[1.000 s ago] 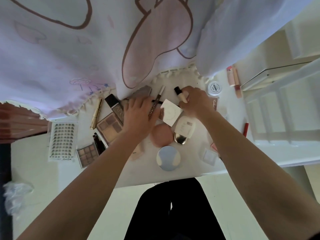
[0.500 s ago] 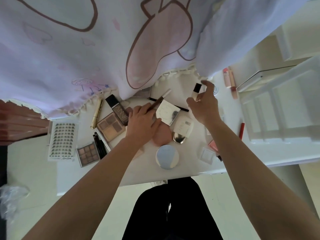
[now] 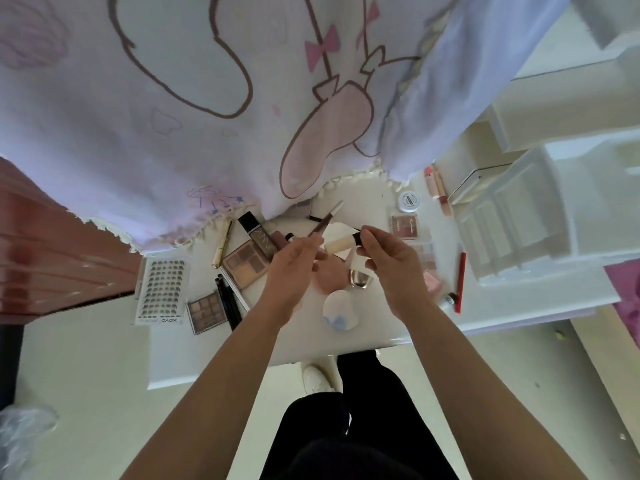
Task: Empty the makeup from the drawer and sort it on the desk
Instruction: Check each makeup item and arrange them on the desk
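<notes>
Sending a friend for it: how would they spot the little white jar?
Find the white drawer unit on the right. Just left of it, beside the pink tubes, sits the white jar. Its neighbours are long or square; it alone is round, with dark lettering.

XOYO, printed upside down, on the lash card (image 3: 162, 289)

Left hand (image 3: 294, 268) pinching brown pencil (image 3: 325, 220), right hand (image 3: 391, 268) holding cream tube (image 3: 341, 243)
</notes>
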`<state>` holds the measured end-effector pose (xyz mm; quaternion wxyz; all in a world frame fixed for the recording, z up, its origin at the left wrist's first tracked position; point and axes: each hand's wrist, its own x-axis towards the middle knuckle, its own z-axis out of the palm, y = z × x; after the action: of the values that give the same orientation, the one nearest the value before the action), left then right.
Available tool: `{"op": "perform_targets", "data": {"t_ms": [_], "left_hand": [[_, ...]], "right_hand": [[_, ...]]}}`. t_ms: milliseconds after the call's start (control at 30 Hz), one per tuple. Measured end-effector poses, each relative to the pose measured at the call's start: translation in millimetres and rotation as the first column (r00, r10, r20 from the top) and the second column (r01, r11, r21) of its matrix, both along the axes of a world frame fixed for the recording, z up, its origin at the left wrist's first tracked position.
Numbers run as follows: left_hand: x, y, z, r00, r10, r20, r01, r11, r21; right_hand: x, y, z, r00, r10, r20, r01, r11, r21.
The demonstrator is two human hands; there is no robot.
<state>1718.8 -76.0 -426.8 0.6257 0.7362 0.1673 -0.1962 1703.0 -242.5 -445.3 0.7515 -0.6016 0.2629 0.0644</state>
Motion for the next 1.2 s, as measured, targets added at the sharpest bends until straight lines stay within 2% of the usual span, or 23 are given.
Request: {"op": "perform_targets", "data": {"t_ms": [100,200,267,333,500,667,800,900,967,1000,1100,1200], "left_hand": [[-17,4,20,0.991,-0.104,0.081,0.106,0.994,-0.016],[-31,12,36,0.984,-0.034,0.173,0.042,0.998,-0.043],[-42,19,44,0.977,-0.047,0.208,0.054,0.998,-0.028],[-54,23,52,0.969,-0.062,0.238,0.07,0.997,-0.025],[-72,25,73,0.954,0.051,0.295,-0.04,0.998,-0.044],[-70,22,77,0.888,-0.01,0.46,-0.083,0.98,0.182],[-68,11,80,0.769,-0.076,0.635,-0.142,0.948,0.286],[-63,-2,92,0.692,-0.156,0.704,-0.205,0.894,0.399],[-56,-9,93,0.714,-0.18,0.676,-0.254,0.834,0.49],[-54,-13,94,0.771,-0.151,0.618,-0.242,0.829,0.505],[-46,-26,93,0.929,0.015,0.371,-0.164,0.912,0.376],[-32,-29,94,0.963,0.07,0.262,-0.15,0.941,0.302]], "right_hand": [[-15,8,25,0.999,0.027,0.031,-0.028,0.999,0.025],[-29,17,49,0.989,0.134,0.055,-0.133,0.991,-0.021],[-37,24,67,0.983,0.179,0.036,-0.176,0.982,-0.062],[-46,33,81,0.979,0.194,0.063,-0.185,0.975,-0.123],[-72,54,97,0.959,0.229,0.166,-0.196,0.961,-0.196],[-86,57,101,0.949,0.25,0.19,-0.217,0.96,-0.175],[-83,60,111,0.978,0.196,0.068,-0.195,0.98,-0.022],[-72,57,115,0.982,0.183,0.036,-0.179,0.978,-0.109],[-65,53,112,0.985,0.113,0.128,-0.084,0.973,-0.217],[-62,49,109,0.973,0.11,0.202,-0.046,0.953,-0.3],[-52,32,103,0.882,0.295,0.369,-0.04,0.825,-0.564],[-41,23,106,0.836,0.38,0.396,-0.096,0.811,-0.577]]}}
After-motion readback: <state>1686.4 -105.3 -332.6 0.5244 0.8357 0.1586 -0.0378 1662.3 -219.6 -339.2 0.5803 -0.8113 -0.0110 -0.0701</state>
